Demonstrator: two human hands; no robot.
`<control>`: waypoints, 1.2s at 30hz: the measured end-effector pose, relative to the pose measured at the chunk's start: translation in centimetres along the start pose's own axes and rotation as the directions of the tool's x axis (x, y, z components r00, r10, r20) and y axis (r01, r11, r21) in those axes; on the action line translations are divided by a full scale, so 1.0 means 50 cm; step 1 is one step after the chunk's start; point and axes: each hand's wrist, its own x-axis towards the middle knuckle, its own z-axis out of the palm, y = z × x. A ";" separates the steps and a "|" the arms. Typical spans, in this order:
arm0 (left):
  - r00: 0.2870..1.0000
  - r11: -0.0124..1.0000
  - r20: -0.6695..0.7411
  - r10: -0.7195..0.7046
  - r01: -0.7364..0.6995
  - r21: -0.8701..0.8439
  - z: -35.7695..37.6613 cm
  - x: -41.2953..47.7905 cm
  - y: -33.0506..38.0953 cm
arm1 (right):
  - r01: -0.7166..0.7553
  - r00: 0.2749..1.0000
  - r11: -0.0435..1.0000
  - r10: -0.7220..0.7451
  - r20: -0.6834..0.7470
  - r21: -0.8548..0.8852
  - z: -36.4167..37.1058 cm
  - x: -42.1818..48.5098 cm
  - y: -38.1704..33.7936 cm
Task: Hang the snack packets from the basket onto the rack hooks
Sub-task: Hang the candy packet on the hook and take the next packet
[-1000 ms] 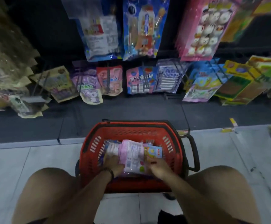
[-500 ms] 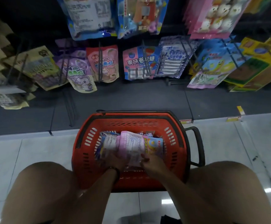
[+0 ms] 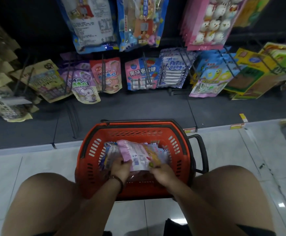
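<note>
Snack packets lie bundled inside the red basket on the floor, so the picking-up step is in hand. The left hand grips the bundle's near-left edge and the right hand pinches its near-right corner. Next, I judge, one packet must be lifted out and its hole threaded onto one of the rack hooks above.

I'm seeing basket sitting on floor between knees, snack packets lying in it, left hand and right hand gripping their near edge; rack standing behind basket.
</note>
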 end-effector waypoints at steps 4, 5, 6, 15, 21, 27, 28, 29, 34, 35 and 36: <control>0.992 0.947 0.127 -0.025 0.064 -0.315 -0.022 -0.067 0.004 | -0.255 0.962 0.856 0.178 0.207 0.450 0.003 -0.039 -0.018; 0.984 0.930 0.176 -0.011 0.075 -0.361 -0.029 -0.078 0.001 | -0.281 0.954 0.798 0.173 0.243 0.534 0.001 -0.049 -0.020; 0.974 0.918 0.228 0.010 0.081 -0.387 -0.032 -0.091 -0.003 | -0.280 0.956 0.729 0.152 0.252 0.624 -0.002 -0.054 -0.021; 0.894 0.977 0.436 0.105 -0.011 -0.213 -0.091 -0.201 0.038 | 0.023 0.994 0.474 -0.104 0.030 0.880 -0.061 -0.106 -0.034; 0.960 0.946 0.240 0.142 -0.060 -0.319 -0.179 -0.200 0.093 | 0.093 0.960 0.571 -0.269 0.080 0.816 -0.077 -0.143 -0.047; 0.929 0.951 0.225 0.295 -0.263 -0.160 -0.177 -0.211 0.040 | 0.146 0.939 0.619 -0.332 0.089 0.772 -0.072 -0.164 -0.048; 0.924 0.942 0.201 0.326 -0.301 -0.145 -0.173 -0.206 0.038 | 0.158 0.940 0.613 -0.333 0.072 0.774 -0.072 -0.166 -0.051; 0.916 0.933 0.180 0.357 -0.340 -0.119 -0.169 -0.204 0.038 | 0.174 0.944 0.610 -0.327 0.045 0.773 -0.072 -0.170 -0.055; 0.822 0.819 0.078 0.564 -0.569 0.078 -0.150 -0.212 0.029 | 0.322 0.915 0.582 -0.393 -0.089 0.747 -0.059 -0.185 -0.078; 0.817 0.817 0.116 0.565 -0.574 0.062 -0.146 -0.212 0.029 | 0.357 0.898 0.598 -0.430 -0.088 0.718 -0.056 -0.193 -0.084; 0.819 0.831 0.188 0.542 -0.555 0.022 -0.141 -0.214 0.028 | 0.373 0.885 0.628 -0.461 -0.059 0.683 -0.051 -0.202 -0.089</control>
